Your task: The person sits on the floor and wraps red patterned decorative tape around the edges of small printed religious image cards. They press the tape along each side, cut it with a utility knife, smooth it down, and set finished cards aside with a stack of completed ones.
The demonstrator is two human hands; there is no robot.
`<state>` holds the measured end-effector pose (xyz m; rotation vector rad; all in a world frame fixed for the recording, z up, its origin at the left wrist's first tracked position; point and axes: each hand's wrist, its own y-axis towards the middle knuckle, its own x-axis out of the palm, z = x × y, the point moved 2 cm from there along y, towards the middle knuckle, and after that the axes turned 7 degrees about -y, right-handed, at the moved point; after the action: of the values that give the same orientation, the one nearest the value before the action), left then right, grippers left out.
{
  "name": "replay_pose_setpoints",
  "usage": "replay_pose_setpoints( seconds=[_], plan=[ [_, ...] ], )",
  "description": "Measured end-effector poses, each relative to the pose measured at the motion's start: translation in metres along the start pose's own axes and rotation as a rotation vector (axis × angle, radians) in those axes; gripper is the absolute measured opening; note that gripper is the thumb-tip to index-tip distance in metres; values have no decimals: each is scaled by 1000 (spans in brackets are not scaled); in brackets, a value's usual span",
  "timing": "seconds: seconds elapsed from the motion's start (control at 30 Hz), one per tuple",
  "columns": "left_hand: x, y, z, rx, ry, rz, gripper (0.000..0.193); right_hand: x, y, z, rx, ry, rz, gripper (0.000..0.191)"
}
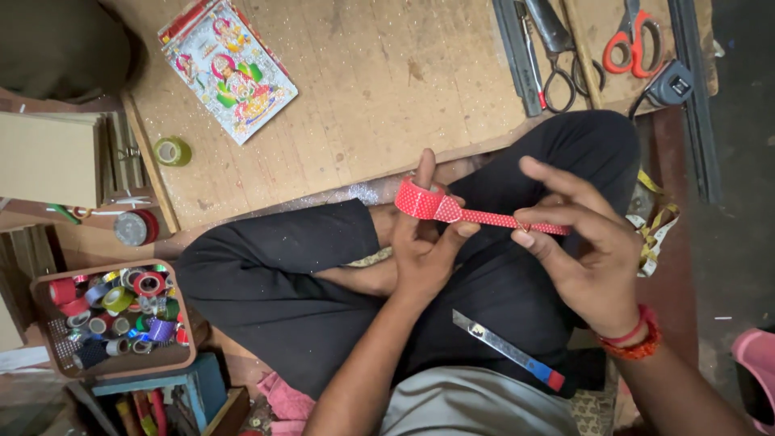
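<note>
Left hand (424, 250) holds red tape roll (420, 199); right hand (585, 242) pinches its strip (500, 218).

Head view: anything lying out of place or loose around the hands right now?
A metal blade with a red-and-blue end lies loose on the lap, under the right hand. The left hand holds the red tape roll, its strip pulled straight to the right fingers.

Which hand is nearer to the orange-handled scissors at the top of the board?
Right. The right hand, pinching the pulled-out end of the red tape strip, sits below the orange-handled scissors. The left hand, holding the red tape roll, is farther left.
</note>
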<state>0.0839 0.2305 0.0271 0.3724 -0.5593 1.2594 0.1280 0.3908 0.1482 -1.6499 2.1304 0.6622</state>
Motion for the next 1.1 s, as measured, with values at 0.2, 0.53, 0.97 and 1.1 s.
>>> replay_pose_setpoints(
  seconds=[0.2,0.53,0.97,1.1],
  plan=[
    [-3,-7,-2,-15,-5,-29,97,-11,4,7,63,91,-193,28],
    [-4,-9,83,351,584,-100,58,14,-3,-28,44,162,-100,22],
    [-60,16,124,255,1199,-425,63,129,3,8,54,-78,-290,28],
    [-86,29,107,455,1525,-279,62,142,6,40,219,-114,-321,25]
  ],
)
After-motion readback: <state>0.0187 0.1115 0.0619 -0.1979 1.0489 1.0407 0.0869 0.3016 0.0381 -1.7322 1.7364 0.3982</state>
